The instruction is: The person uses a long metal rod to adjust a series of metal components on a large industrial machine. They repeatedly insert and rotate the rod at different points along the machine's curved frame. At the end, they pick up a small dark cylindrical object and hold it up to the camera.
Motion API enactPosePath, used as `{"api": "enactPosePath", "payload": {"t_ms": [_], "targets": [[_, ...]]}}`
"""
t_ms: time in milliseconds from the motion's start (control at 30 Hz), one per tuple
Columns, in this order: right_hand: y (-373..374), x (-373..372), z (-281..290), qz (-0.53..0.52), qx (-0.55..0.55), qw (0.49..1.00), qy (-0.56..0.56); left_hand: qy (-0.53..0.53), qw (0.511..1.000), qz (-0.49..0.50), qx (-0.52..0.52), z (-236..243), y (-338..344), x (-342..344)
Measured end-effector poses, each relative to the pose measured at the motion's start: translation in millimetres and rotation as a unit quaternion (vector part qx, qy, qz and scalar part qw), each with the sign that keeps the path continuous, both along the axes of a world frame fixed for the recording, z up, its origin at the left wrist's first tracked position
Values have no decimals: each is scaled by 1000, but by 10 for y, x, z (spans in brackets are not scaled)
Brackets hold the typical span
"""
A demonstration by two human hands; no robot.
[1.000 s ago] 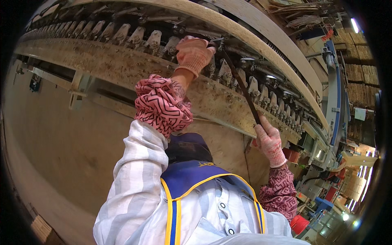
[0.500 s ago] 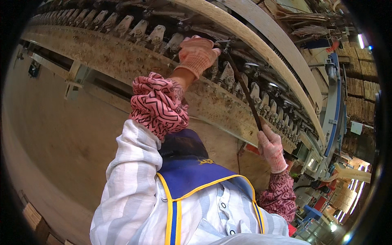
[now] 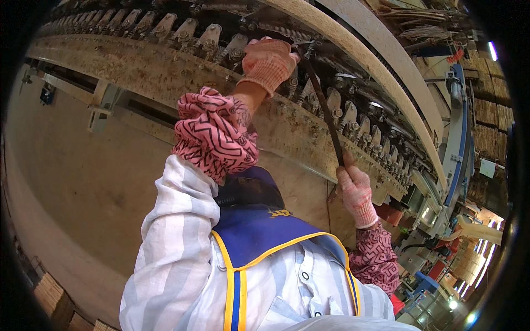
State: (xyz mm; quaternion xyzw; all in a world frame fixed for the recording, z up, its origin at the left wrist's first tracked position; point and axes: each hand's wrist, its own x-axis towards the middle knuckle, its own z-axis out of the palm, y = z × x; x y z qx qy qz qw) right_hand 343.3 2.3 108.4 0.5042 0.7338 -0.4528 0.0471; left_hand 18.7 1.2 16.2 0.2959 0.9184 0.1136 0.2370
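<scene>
My left hand [image 3: 269, 65], in a pinkish knit glove, reaches up among the machine's row of metal levers [image 3: 208, 41] and coil springs [image 3: 287, 30]. Its fingers are curled, and whatever they grip is hidden behind the glove. A long, thin dark bar [image 3: 323, 105] slants down from beside that hand's thumb. Lower on the right, my right hand [image 3: 355, 191], gloved too, is closed round the bar's lower end. The bar's upper end lies among the springs next to my left hand; I cannot tell whether it is hooked on a part there.
A dusty, stained metal beam [image 3: 154, 69] runs along the front of the levers. Beyond them curves a pale rail [image 3: 364, 52]. Stacks of thin wooden sheets [image 3: 488, 118] stand at the far right, past a blue-edged upright frame [image 3: 455, 143]. Brown floor [image 3: 83, 182] lies at left.
The right hand and the bar's lower end have shifted slightly left, leaving the bar steeper. My left hand stays at nearly the same spot, and the whole view has tilted a little.
</scene>
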Motion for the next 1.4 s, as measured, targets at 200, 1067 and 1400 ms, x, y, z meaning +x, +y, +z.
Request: {"api": "enactPosePath", "payload": {"t_ms": [200,1067,1400], "targets": [[-150,-1,-12,-66,-71,994,51,93,994,-42,43,57,-97,52],[-175,205,-82,-61,-23,995,70,179,983,-27,43,-398,133,8],[-323,112,17,-98,-46,994,29,-9,994,-93,47,10,0,-93]]}}
